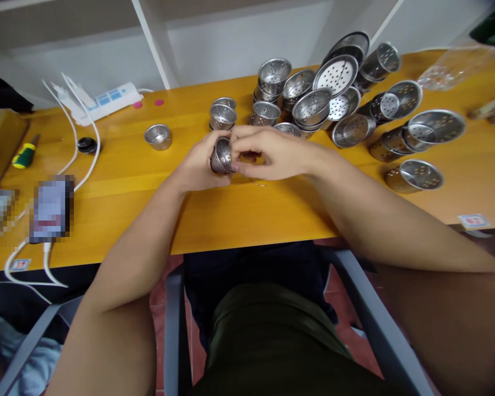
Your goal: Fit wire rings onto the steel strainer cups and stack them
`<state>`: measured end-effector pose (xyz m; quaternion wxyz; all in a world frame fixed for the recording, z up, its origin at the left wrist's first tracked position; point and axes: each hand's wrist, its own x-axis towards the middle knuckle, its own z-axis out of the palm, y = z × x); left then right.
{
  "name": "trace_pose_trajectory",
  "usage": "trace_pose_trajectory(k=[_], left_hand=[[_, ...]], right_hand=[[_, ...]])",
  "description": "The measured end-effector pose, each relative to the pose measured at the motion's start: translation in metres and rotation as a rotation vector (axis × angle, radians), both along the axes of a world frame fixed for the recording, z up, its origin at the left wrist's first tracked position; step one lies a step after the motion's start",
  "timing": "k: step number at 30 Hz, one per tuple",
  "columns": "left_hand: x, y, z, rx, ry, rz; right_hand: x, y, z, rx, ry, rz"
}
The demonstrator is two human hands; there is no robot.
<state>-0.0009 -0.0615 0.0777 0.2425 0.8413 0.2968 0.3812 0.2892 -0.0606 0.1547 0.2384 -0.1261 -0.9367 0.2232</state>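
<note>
My left hand [198,164] is wrapped around a small perforated steel strainer cup [220,156], held tilted just above the table. My right hand [274,151] is curled in from the right, thumb and fingers closed at the cup's right edge. Any small piece between those fingertips is too small to make out. A thin, wire-like line [260,185] shows below the right hand. Just behind my hands stand more small strainer cups [223,116], and a single shallow cup [158,137] sits apart to the left.
Stacks of perforated steel cups [312,108] crowd the back right, with larger ones lying tilted [414,177] at the right. On the left are a power strip [107,103], white cables, a phone [51,209], a black cap [87,145] and a screwdriver [25,154]. A clear plastic bag [449,69] lies back right.
</note>
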Motion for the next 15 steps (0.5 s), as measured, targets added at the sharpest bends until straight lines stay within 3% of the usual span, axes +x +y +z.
trace_pose_trajectory(k=[3, 11, 15], left_hand=[[0.000, -0.004, 0.008, -0.045, 0.030, -0.048], [-0.004, -0.010, 0.019, -0.007, 0.045, -0.008], [-0.006, -0.010, 0.021, -0.007, 0.051, -0.019]], right_hand=[[0.004, 0.000, -0.002, -0.086, 0.047, 0.013], [-0.010, -0.003, -0.025, -0.374, 0.276, -0.020], [-0.019, -0.005, -0.026, -0.492, 0.375, -0.038]])
